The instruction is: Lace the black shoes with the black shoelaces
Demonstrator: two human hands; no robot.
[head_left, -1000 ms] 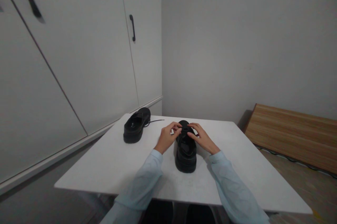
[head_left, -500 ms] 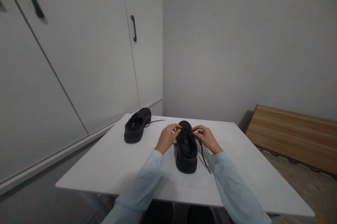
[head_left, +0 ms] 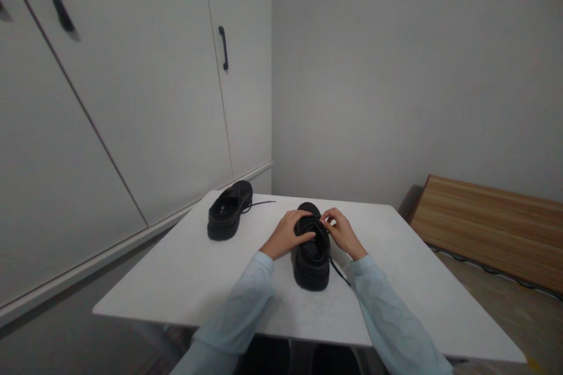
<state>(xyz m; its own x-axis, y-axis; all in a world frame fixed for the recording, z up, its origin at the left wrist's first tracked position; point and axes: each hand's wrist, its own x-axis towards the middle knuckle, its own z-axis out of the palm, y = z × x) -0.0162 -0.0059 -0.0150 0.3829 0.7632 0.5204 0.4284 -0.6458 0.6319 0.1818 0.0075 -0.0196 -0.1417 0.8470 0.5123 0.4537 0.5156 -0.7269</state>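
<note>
A black lace-up shoe (head_left: 311, 260) stands in the middle of the white table (head_left: 185, 269), its heel toward me. My left hand (head_left: 287, 235) rests on the shoe's left side, fingers laid across the top near the laces. My right hand (head_left: 341, 232) is at the shoe's right side, its fingers pinched on a black shoelace (head_left: 338, 269) that trails down onto the table to the right of the shoe. Both arms wear light blue sleeves.
A second black shoe (head_left: 229, 209) sits at the far left of the table, its lace (head_left: 261, 203) lying loose beside it. White cabinet doors with a black handle (head_left: 224, 48) stand to the left. A wooden board (head_left: 488, 228) leans at the right wall.
My left hand has moved from pinching the lace to lying over the shoe's top. My right hand has drawn in closer to the shoe, and the trailing lace is shorter.
</note>
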